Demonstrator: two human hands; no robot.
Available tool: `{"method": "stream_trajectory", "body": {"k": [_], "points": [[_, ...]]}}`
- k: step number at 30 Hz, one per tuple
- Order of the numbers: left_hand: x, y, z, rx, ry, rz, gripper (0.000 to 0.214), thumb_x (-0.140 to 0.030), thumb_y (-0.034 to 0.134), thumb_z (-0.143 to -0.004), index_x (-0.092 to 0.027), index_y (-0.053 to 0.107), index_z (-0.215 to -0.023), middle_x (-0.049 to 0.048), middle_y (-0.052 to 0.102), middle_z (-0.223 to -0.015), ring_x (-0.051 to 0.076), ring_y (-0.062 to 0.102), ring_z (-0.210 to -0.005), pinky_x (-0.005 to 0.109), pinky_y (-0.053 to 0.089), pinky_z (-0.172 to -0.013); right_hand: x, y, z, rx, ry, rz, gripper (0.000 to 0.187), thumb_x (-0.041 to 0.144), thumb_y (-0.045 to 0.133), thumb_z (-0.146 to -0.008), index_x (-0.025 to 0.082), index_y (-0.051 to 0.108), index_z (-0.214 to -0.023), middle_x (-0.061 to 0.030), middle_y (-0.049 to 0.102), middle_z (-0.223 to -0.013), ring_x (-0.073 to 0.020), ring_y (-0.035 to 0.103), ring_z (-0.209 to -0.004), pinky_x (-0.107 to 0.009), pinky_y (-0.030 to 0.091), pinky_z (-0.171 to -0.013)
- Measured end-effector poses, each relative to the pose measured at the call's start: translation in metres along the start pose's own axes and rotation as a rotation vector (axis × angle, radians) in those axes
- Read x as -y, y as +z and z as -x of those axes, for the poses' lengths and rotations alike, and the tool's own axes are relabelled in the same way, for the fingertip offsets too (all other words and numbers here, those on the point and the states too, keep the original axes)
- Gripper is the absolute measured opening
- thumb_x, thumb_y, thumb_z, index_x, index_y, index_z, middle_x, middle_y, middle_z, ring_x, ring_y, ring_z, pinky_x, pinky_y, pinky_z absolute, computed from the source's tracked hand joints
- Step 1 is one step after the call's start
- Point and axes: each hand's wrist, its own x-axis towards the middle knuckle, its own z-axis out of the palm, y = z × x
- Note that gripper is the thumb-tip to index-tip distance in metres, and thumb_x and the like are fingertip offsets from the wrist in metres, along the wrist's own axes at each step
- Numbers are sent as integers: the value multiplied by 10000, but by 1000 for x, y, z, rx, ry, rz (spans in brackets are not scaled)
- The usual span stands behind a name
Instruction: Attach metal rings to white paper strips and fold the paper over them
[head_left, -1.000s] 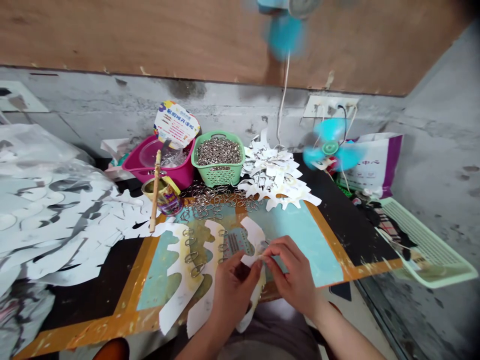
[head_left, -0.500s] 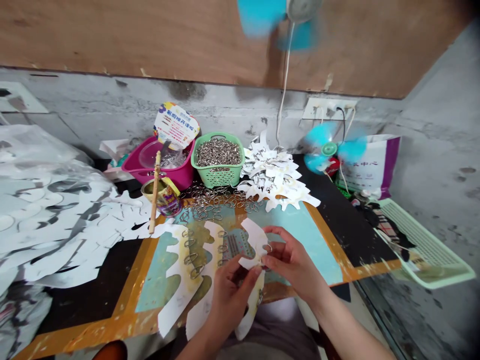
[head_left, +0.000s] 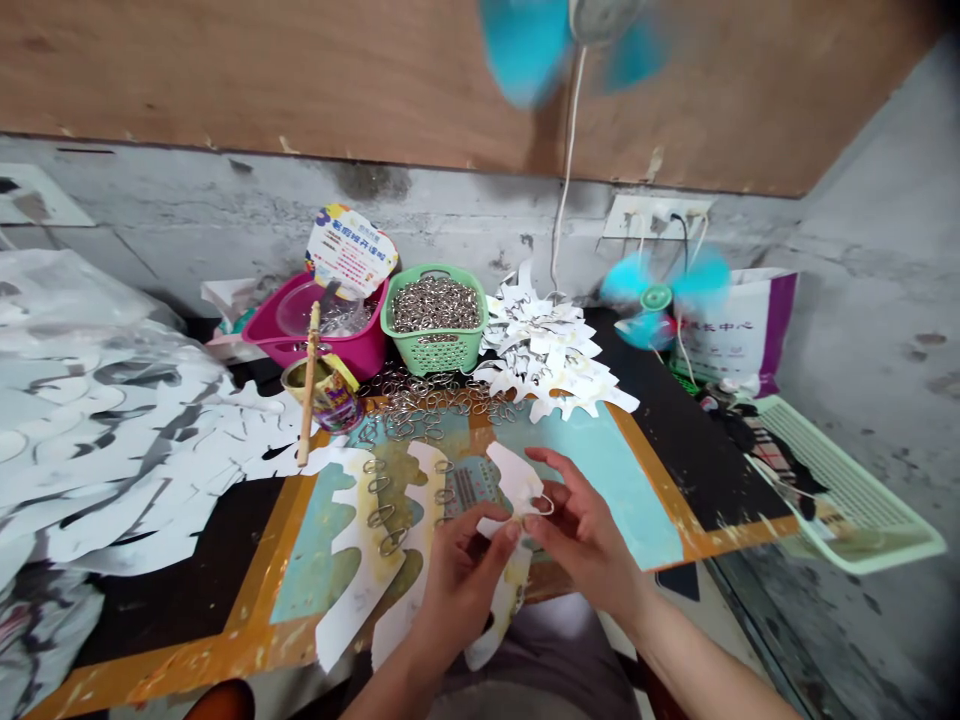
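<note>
Left hand (head_left: 461,585): fingers (head_left: 501,532) pressed together, pinching a white paper cutout (head_left: 514,480) held above the worktop (head_left: 697,470). Right hand (head_left: 577,530): fingers (head_left: 559,470) spread, thumb and forefinger either side of a metal ring (head_left: 545,506) at the cutout's edge. Behind: green plastic basket (head_left: 435,350) heaped with metal rings (head_left: 435,305); magenta tub (head_left: 367,345) just beside it.

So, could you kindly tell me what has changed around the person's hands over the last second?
The hands have drawn apart: the right hand moved up and rightward, fingers spreading, while the left hand kept pinching the paper cutout, now lifted into view with a metal ring showing at its edge. The green basket of rings and the stack of cutouts stayed put.
</note>
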Motion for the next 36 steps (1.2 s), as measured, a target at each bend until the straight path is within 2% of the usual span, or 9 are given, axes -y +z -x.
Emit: {"method": "stream_trajectory", "body": {"k": [3, 6, 10, 13, 19, 23, 26, 30, 36], "points": [[3, 0, -2, -17, -45, 86, 365, -491, 713, -814, -143, 631, -738, -31, 474, -547, 68, 357, -482, 172, 280, -462, -2, -12, -11, 120, 173, -240, 649, 393, 786, -775, 245, 465, -1319, 0, 630, -837, -145, 587, -710, -283, 500, -685], [2, 0, -5, -57, -65, 117, 392, -506, 729, -795, -146, 602, -703, -40, 447, -535, 66, 346, -483, 170, 267, -460, -4, -23, -19, 229, 247, -341, 654, 507, 805, -719, 195, 549, -1234, -60, 648, -944, -194, 619, -821, -327, 521, -719], [2, -2, -6, -43, -43, 66, 403, -504, 708, -820, -146, 577, -690, -51, 407, -533, 57, 303, -476, 174, 233, -455, -7, -23, -22, 218, 230, -62, 416, 522, 789, -746, 136, 637, -788, 16, 540, -671, -93, 466, -600, -212, 377, -546], [3, -5, -6, 11, -8, 35, 386, -473, 719, -823, -136, 594, -681, -50, 398, -533, 55, 297, -489, 172, 231, -463, -7, -16, -21, 204, 216, -12, 449, 494, 815, -723, 141, 563, -604, 60, 415, -548, -56, 333, -524, -207, 243, -497], [6, -4, -1, 36, -109, 303, 421, -502, 774, -751, -134, 597, -648, -30, 484, -513, 54, 364, -449, 167, 283, -445, -16, 4, -7, 84, 294, -431, 352, 414, 893, -626, 141, 682, -699, 10, 583, -609, -87, 485, -529, -221, 394, -528], [7, 3, 2, -18, -230, 447, 414, -468, 823, -693, -155, 556, -649, 11, 601, -544, 117, 539, -485, 197, 410, -484, -31, 13, -3, 21, 334, -631, 333, 339, 917, -588, 152, 651, -660, 33, 555, -552, -67, 471, -477, -197, 420, -504], [8, 6, 2, -44, -277, 487, 419, -483, 821, -687, -169, 543, -675, -2, 602, -537, 120, 536, -442, 216, 434, -470, -39, 11, -6, 54, 380, -685, 347, 387, 900, -599, 163, 651, -687, 38, 529, -534, -85, 483, -480, -202, 433, -482], [14, 7, 1, -77, -256, 465, 405, -498, 794, -723, -173, 554, -715, 3, 638, -617, 117, 547, -479, 231, 469, -514, -38, 1, -11, 106, 328, -685, 489, 622, 800, -633, 164, 684, -759, -10, 585, -629, -146, 558, -584, -261, 483, -525], [25, 10, 0, -155, -212, 404, 394, -495, 803, -729, -161, 598, -769, -5, 625, -664, 102, 549, -557, 197, 445, -547, -31, -4, -5, 70, 199, -354, 346, 473, 780, -780, 138, 713, -838, -22, 618, -713, -110, 544, -643, -214, 438, -614]]}}
